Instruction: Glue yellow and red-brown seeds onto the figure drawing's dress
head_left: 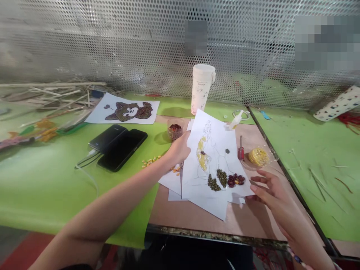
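Note:
A white paper drawing (216, 142) of a figure, partly covered with yellow corn, green beans and dark red beans, is lifted and tilted above other white sheets (174, 187). My left hand (178, 150) pinches its left edge. My right hand (270, 189) has its fingers spread at the sheet's lower right corner, touching or just under it.
A small cup of red beans (174, 131), a dish of corn (258, 156), a red screwdriver (241, 149), a glue bottle (236, 120) and a tall white cup (202, 88) stand around. Two phones (118, 144) and a finished bean picture (126, 110) lie left. Loose corn kernels (150, 162) are scattered.

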A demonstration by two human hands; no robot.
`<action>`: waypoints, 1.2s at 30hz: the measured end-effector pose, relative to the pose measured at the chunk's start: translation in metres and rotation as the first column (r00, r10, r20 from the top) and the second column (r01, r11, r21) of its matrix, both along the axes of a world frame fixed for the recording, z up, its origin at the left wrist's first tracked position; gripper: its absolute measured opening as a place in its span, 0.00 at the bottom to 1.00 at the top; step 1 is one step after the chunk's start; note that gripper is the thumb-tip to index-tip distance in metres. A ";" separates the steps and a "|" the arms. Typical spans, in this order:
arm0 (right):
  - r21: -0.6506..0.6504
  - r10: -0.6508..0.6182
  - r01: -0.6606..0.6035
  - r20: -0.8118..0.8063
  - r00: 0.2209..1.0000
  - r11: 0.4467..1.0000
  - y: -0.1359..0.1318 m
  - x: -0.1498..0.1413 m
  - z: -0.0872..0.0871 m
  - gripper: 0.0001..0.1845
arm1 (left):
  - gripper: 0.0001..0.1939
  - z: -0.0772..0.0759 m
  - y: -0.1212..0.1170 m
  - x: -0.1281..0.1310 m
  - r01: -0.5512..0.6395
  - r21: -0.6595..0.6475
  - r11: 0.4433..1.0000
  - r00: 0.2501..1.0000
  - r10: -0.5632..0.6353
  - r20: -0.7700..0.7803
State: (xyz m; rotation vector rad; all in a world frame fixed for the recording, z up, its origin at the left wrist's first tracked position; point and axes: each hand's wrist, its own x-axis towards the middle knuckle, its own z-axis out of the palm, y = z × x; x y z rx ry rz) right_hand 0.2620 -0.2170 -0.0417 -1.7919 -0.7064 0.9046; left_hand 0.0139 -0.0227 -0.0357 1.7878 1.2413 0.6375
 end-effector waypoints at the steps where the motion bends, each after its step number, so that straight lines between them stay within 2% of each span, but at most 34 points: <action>1: -0.002 -0.001 0.001 -0.080 0.997 1.000 -0.004 -0.001 0.001 0.41 | 0.37 0.000 0.000 0.000 -0.004 -0.002 1.000 1.000 0.004 0.002; 3: -0.003 0.019 -0.020 -0.231 0.973 1.000 -0.012 -0.007 0.005 0.38 | 0.36 -0.001 -0.001 0.000 -0.008 -0.006 1.000 1.000 0.008 0.013; 5: 0.006 0.054 -0.054 -0.307 0.950 0.999 -0.016 -0.015 0.010 0.34 | 0.34 -0.001 0.000 0.000 -0.012 -0.008 1.000 1.000 0.012 0.027; 8: 0.029 0.110 -0.107 -0.259 0.959 0.994 -0.017 -0.030 0.011 0.34 | 0.31 -0.001 0.000 0.001 -0.026 -0.022 0.999 0.998 0.027 0.050; 13: 0.077 0.126 -0.113 -0.205 0.971 0.991 -0.006 -0.042 0.000 0.44 | 0.29 0.001 -0.002 0.005 -0.039 -0.081 0.996 0.993 0.048 0.110; 18: 0.117 0.123 -0.101 -0.196 0.973 0.988 0.003 -0.043 -0.003 0.40 | 0.31 0.003 -0.006 0.007 -0.060 -0.137 0.989 0.987 0.079 0.136; 22: 0.093 0.119 -0.106 -0.150 0.982 0.990 0.008 -0.042 0.003 0.39 | 0.32 0.003 -0.007 0.007 -0.075 -0.185 0.980 0.986 0.101 0.134; 29: -0.004 0.116 -0.116 0.000 0.993 0.993 0.022 -0.031 0.027 0.43 | 0.30 0.004 -0.012 0.012 -0.111 -0.252 0.961 0.987 0.136 0.084; 36: -0.034 0.100 -0.103 -0.068 0.993 0.994 0.034 -0.027 0.029 0.31 | 0.29 0.009 -0.014 0.011 -0.120 -0.311 0.943 0.984 0.155 0.089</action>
